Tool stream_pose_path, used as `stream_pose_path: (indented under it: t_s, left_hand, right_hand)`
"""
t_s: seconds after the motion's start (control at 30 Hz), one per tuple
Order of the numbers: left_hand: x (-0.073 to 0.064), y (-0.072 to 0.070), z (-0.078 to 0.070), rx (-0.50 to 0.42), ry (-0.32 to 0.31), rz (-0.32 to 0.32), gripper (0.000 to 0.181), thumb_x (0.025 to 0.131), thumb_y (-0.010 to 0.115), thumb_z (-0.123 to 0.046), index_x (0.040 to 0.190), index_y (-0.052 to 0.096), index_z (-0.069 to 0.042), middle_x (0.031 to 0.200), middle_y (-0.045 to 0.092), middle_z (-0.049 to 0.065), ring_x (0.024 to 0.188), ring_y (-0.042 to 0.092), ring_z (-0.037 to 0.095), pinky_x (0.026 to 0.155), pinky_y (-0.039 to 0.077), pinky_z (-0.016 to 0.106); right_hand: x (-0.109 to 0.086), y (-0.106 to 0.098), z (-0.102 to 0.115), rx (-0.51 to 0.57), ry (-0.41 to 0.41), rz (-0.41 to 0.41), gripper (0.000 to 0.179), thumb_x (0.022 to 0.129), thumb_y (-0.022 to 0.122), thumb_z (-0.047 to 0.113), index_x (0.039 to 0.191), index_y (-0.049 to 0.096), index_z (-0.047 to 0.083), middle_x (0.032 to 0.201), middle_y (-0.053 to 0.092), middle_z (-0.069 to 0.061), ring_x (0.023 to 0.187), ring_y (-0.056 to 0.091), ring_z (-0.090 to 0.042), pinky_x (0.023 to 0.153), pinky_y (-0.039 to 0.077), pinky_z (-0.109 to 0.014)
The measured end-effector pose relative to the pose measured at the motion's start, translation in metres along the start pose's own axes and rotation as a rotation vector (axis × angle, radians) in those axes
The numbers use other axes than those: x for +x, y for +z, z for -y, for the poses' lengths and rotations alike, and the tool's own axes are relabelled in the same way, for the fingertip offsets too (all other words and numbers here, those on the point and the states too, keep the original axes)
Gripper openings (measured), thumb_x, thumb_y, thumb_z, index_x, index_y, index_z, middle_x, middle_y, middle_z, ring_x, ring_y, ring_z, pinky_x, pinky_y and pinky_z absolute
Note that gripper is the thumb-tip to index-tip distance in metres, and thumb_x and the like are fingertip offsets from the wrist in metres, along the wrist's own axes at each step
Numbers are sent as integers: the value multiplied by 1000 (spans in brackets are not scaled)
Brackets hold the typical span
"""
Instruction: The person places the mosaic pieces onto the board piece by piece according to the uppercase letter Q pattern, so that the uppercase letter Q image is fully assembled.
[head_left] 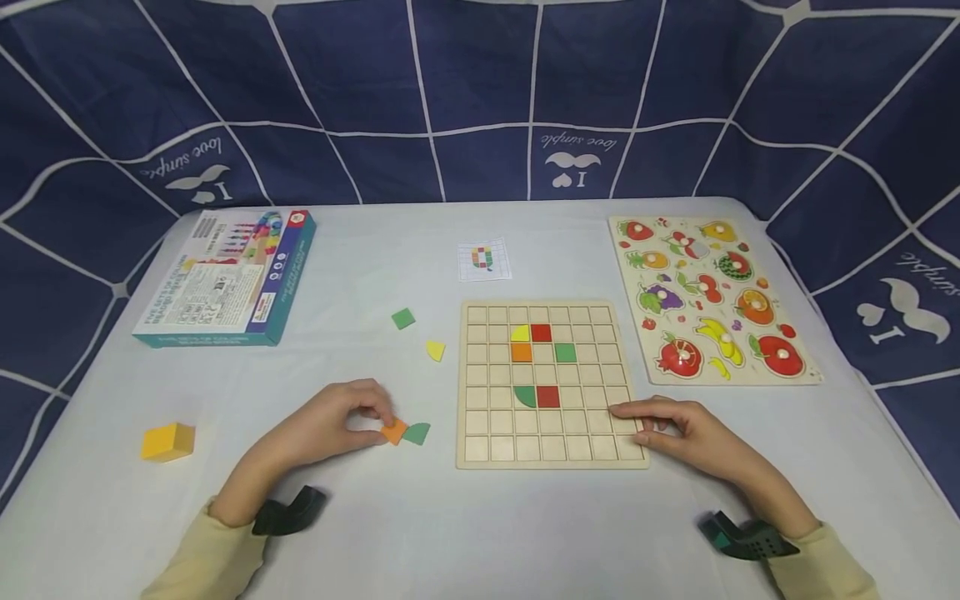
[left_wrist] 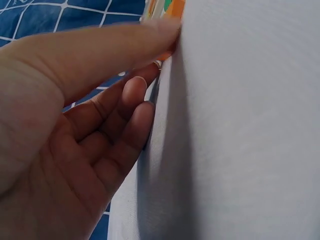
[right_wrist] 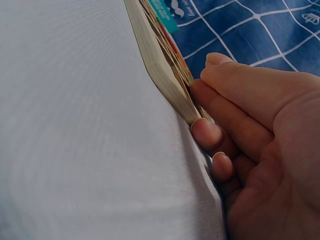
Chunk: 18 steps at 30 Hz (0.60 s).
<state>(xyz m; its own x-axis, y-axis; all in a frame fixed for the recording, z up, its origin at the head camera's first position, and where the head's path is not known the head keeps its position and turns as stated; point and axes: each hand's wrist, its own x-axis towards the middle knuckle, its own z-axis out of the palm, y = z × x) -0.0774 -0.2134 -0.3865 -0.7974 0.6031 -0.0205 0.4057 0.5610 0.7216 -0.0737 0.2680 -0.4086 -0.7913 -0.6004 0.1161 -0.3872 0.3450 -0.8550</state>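
The left hand (head_left: 333,421) pinches an orange square tile (head_left: 394,431) between thumb and fingertips at the tabletop. Touching that tile's right side is a green quarter-round tile (head_left: 417,433). My right hand (head_left: 686,429) rests at the lower right edge of a wooden grid board (head_left: 498,429), its index finger stretched over the squares and the thumb by the rim. Set in the board are a yellow quarter-round (head_left: 521,334), an orange square (head_left: 521,353), a green square (head_left: 565,353), a green quarter-round (head_left: 526,396) and two red squares (head_left: 541,333).
Loose on the table lie a green square (head_left: 403,318) and a yellow tile (head_left: 435,351). A small pattern card (head_left: 484,259) is behind the board. A fruit puzzle (head_left: 705,308) lies at right; a boxed set (head_left: 225,279) and a yellow block (head_left: 168,442) sit at left.
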Motion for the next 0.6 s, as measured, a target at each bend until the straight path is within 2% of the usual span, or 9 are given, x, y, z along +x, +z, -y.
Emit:
stream_pose_path:
  t_s: [0.13,0.3,0.6]
  left_hand:
    - [-1,1,-1,3,-8,-12,30,71,80,-2,94,66,-15,85,58,-11,78,53,9,72,48,25]
    - [2,2,-2,18,-36,-4,35,72,80,-5,105,70,-12,89,60,-12,80,53,9,73,48,26]
    - [3,5,-3,45,-40,-20,29,70,82,-9,95,69,-18,88,58,-13,78,52,9,71,47,24]
  right_hand:
    - [0,0,1,4,6,2,39,82,69,-1,119,64,6,87,59,2,77,49,-11,62,40,-24]
    - [0,0,0,1,3,-3,39,82,69,-2,119,64,6,89,60,1,77,49,-10,63,40,-24]
    - [0,0,0,1,10,2,38,82,69,0,119,64,7,93,62,0,77,49,-10,63,41,-24]
